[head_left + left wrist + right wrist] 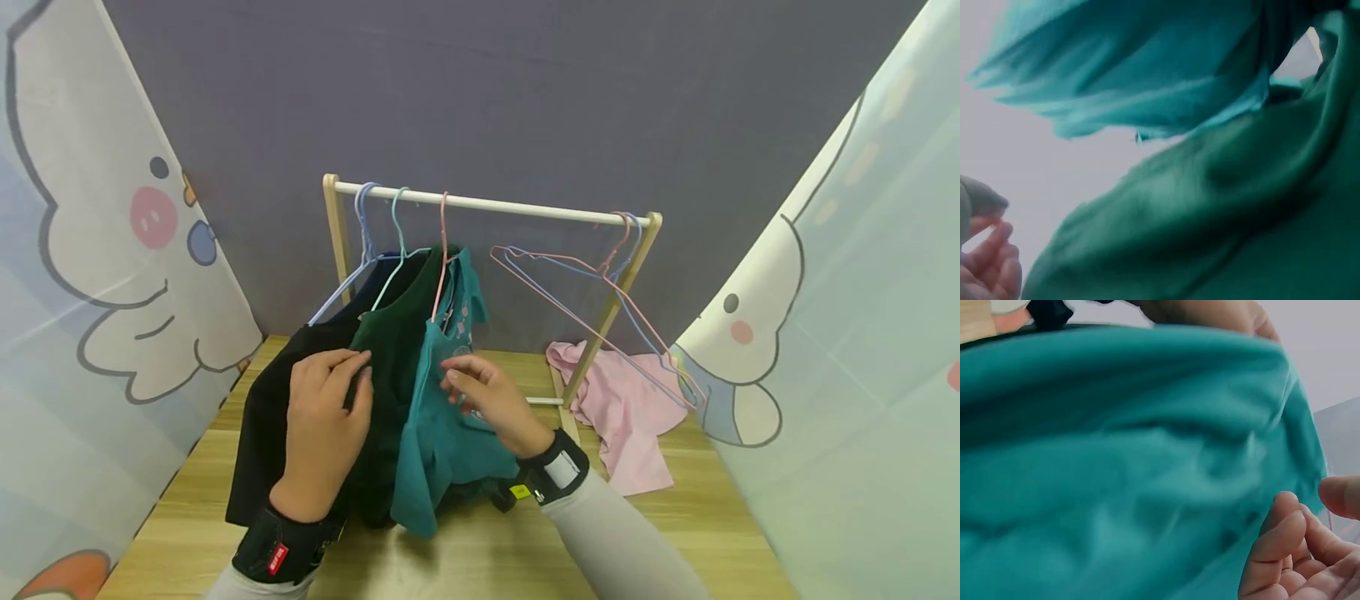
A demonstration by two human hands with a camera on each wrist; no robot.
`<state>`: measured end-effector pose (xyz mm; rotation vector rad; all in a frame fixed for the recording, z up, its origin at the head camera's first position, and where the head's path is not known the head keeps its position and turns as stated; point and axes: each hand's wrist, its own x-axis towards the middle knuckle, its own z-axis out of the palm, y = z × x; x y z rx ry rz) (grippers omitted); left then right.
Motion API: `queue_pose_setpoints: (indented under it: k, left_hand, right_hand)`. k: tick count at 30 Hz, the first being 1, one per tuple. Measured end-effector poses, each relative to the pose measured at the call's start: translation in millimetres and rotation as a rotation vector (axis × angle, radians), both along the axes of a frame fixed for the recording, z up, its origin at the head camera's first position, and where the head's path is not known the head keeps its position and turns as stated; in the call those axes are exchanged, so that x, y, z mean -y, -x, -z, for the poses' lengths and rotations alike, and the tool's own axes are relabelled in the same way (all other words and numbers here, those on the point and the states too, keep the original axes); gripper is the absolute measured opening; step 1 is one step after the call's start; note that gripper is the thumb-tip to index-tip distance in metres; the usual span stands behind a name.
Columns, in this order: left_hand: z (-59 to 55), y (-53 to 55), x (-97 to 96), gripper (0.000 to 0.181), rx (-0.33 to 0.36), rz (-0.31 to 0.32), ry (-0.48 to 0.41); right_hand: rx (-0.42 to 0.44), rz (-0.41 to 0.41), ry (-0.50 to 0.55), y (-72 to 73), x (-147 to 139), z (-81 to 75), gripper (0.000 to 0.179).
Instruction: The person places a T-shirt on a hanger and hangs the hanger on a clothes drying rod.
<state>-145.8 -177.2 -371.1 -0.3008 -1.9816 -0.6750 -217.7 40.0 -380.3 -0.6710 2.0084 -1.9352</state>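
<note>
Sleeves (626, 537), L hand (324, 429) nr grn top (395, 346), R hand (493, 402) nr teal top (457, 450), grips parted

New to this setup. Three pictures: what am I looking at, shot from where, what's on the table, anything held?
There's no machine here, just a person's left hand and right hand. The wide picture comes from a camera on the head, looking forward and down. The two close-ups come from cameras on each wrist.

On the wooden table stands a clothes rack. A black garment, a dark green garment and a teal shirt hang on it, with two bare hangers at the right end. A pink cloth lies crumpled on the table by that end.

Neither hand appears to grip anything: the left is by the dark green garment, the right by the teal shirt.
</note>
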Motion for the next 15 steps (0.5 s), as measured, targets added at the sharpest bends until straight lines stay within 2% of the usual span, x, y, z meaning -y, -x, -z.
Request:
queue_pose_setpoints:
  k: [1, 3, 8, 11, 15]
  left_hand:
    - [1.3, -1.2, -4.1, 0.026, -0.014, 0.02, 0.012]
    - [4.7, -3.7, -13.1, 0.032, 0.001, 0.071, 0.038]
    - [12.5, -8.8, -30.0, 0.048, 0.16, 0.157, 0.096]
    - [14.1, -10.2, -32.5, 0.043, 0.198, 0.163, 0.078]
    - [14.4, -8.7, -29.3, 0.032, 0.177, 0.136, 0.023]
  right_hand:
    - [0.004, 0.012, -0.01, 1.2, -5.1, 4.1, 0.038]
    - [0.011, 0.041, -0.027, 4.4, -16.0, 13.3, 0.039]
    - [0.026, 0.112, -0.101, 4.5, -49.9, 27.2, 0.033]
    - [0.024, 0.181, -0.168, 9.7, -77.1, 43.2, 0.031]
    - [-0.039, 0.322, -0.28, 33.2, -121.4, 80.1, 0.029]
